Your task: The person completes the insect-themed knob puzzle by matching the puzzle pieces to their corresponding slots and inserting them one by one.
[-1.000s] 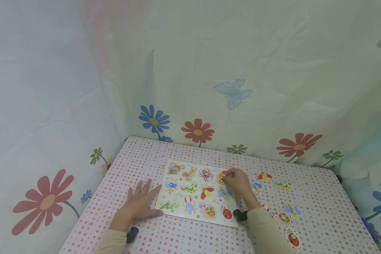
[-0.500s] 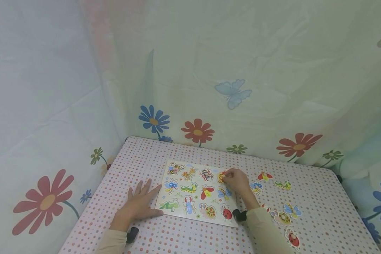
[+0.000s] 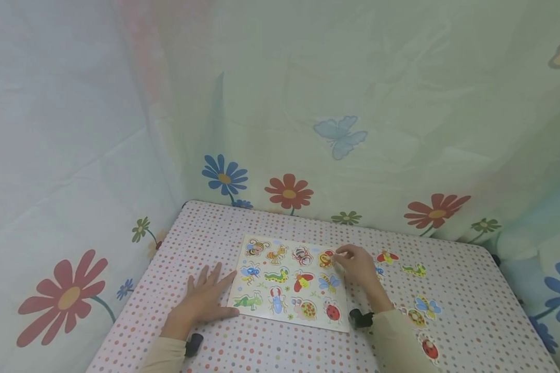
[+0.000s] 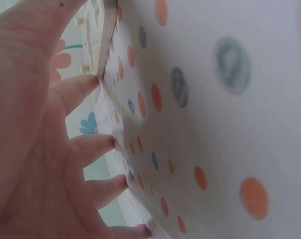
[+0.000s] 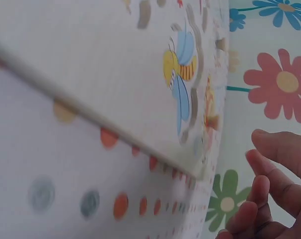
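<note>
A white board puzzle (image 3: 288,286) with rows of cartoon insects lies on the table. My left hand (image 3: 205,298) rests with fingers spread at its left edge; in the left wrist view, a fingertip (image 4: 93,79) touches the board's side and others meet the cloth. My right hand (image 3: 358,267) is at the board's upper right, beside a red and yellow butterfly (image 3: 325,258). Its bent, relaxed fingers (image 5: 285,149) show nothing between them in the right wrist view. A blue-winged bee (image 5: 179,79) shows there on the board.
Loose insect pieces lie right of the board: a red beetle (image 3: 387,256), a caterpillar (image 3: 414,270), a blue-winged bee (image 3: 428,306), a snail (image 3: 416,318) and a ladybird (image 3: 430,349). The dotted tablecloth (image 3: 205,223) reaches flower-printed curtains (image 3: 261,103) behind.
My right hand has drawn slightly right, off the butterfly, which now shows more fully. The left hand has stayed in place. The head view has shifted slightly.
</note>
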### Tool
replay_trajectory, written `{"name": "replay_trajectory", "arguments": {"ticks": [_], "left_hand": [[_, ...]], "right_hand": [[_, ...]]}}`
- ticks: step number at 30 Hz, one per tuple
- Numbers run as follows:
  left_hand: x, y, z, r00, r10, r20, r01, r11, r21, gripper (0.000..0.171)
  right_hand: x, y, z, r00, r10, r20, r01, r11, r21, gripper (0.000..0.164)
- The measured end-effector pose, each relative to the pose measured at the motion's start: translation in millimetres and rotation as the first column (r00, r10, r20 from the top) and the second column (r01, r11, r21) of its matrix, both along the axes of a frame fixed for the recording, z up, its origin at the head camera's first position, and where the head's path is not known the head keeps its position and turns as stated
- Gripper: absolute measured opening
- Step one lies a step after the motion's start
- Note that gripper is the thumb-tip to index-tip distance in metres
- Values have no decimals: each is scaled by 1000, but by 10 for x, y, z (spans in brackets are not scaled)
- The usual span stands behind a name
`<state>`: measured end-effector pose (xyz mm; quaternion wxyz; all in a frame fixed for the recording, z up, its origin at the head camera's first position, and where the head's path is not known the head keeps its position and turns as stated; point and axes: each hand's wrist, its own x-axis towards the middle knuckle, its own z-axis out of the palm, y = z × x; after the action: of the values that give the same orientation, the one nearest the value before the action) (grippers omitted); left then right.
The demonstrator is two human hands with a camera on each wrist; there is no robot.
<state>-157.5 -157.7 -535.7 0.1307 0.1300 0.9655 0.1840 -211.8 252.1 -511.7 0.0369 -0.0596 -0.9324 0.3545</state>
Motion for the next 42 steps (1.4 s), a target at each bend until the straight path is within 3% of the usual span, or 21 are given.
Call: {"name": "replay_trajectory", "arguments": {"ticks": [6, 11, 21, 32, 42], "left_hand": [[-6, 0, -9, 1000, 2, -1, -2, 1000, -5, 101], [-4, -8, -13, 1000, -6, -4, 6, 1000, -2, 100], [-6, -20, -29, 1000, -8, 2, 8, 1000, 4, 100], [-8, -25, -45, 1000, -8, 4, 8, 1000, 12, 101], [-12, -24, -50, 1000, -6, 1, 6, 1000, 3, 101]], "right_hand": [[93, 229, 36, 997, 26, -70, -26, 1000, 3, 26], [184, 459, 40, 997, 16, -74, -17, 1000, -12, 31], [317, 848, 0, 997, -80, 17, 81, 993, -90, 39], [361, 998, -43, 980, -107, 168, 136, 976, -168, 42], [383, 1051, -112, 978, -81, 194, 109, 984, -141, 40]]}}
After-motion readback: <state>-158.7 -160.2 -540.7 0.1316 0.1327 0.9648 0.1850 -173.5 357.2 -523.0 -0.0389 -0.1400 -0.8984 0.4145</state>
